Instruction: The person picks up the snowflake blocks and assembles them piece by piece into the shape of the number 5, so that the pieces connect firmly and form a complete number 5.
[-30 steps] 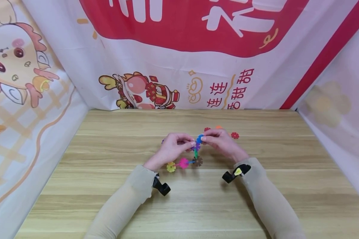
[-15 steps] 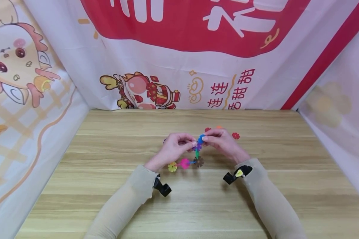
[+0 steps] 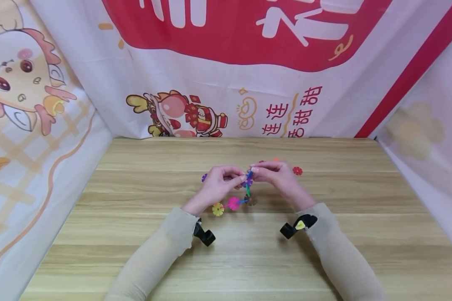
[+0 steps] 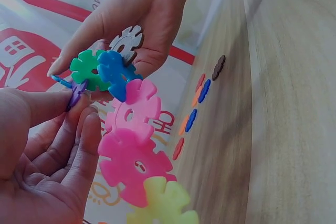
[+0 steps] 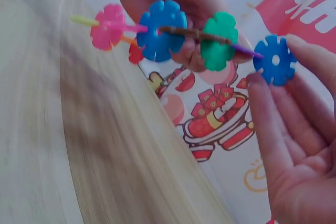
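A chain of slotted plastic flower discs hangs between both hands. My left hand (image 3: 217, 186) pinches the purple disc (image 4: 77, 94) between thumb and fingers. At the chain's end, my right hand (image 3: 280, 177) holds a blue disc (image 5: 275, 60) by its edge with thumb and fingertips; it joins the purple one. Beyond the purple come a green disc (image 5: 219, 40), a brown disc (image 3: 250, 200) that looks grey in the left wrist view, and another blue disc (image 5: 161, 30). Two pink discs (image 4: 137, 166) and a yellow disc (image 4: 164, 205) finish the chain.
Loose discs lie on the wooden table (image 3: 226, 259) behind the hands, among them a red disc (image 3: 297, 170), an orange disc (image 3: 276, 159) and a purple disc (image 3: 204, 178). The left wrist view shows a brown disc (image 4: 219, 67) lying there. Printed cloth (image 3: 196, 75) encloses the back and sides.
The blue disc at the right fingertips has turned from face-on to nearly edge-on in the head view. My right fingers have shifted slightly left with it; the left hand is almost still.
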Action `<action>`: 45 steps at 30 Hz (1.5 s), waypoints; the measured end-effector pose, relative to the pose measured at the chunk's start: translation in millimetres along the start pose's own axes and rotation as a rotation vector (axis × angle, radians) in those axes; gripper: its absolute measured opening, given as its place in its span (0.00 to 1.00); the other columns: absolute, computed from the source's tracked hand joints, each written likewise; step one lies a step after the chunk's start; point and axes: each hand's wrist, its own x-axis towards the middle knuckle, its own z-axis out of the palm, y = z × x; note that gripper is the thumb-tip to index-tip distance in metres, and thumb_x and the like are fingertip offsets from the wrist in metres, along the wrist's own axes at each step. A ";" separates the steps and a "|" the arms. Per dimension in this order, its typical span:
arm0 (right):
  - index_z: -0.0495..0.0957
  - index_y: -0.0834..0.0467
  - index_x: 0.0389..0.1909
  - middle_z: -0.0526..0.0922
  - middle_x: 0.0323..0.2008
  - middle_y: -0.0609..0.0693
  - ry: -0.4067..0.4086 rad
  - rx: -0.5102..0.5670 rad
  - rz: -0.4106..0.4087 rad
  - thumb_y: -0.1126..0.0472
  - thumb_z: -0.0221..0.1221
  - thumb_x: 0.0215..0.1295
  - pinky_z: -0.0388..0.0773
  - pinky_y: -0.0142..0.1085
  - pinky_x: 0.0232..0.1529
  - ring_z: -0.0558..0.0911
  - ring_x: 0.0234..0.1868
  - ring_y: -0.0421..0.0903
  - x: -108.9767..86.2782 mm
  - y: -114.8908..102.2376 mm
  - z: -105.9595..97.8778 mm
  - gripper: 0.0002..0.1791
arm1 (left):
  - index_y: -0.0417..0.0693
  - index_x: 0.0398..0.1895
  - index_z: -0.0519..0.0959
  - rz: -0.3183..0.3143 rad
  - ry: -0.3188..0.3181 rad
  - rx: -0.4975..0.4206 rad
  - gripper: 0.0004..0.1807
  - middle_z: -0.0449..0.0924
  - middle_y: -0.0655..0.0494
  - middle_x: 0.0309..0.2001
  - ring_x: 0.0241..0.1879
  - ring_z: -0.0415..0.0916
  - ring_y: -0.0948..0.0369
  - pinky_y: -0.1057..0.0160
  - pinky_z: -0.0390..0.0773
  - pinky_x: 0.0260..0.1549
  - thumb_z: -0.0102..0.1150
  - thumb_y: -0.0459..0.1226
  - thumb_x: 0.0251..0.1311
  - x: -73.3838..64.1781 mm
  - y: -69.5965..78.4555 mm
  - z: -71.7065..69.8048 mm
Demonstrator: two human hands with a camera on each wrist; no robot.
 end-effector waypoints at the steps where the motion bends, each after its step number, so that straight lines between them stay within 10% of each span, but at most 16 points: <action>1: 0.82 0.70 0.53 0.86 0.47 0.62 0.004 0.013 0.012 0.57 0.67 0.69 0.81 0.47 0.54 0.87 0.47 0.56 -0.8 -0.6 1.4 0.21 | 0.39 0.43 0.84 0.000 0.001 -0.001 0.05 0.86 0.51 0.36 0.35 0.84 0.55 0.41 0.82 0.45 0.63 0.32 0.69 0.1 -0.2 0.0; 45: 0.81 0.67 0.55 0.86 0.47 0.61 0.186 -0.006 0.009 0.55 0.69 0.67 0.83 0.44 0.50 0.87 0.44 0.53 -8.8 3.5 27.7 0.23 | 0.40 0.43 0.84 0.013 0.055 -0.007 0.06 0.86 0.52 0.37 0.39 0.84 0.43 0.46 0.84 0.44 0.64 0.35 0.69 -0.6 -8.2 1.3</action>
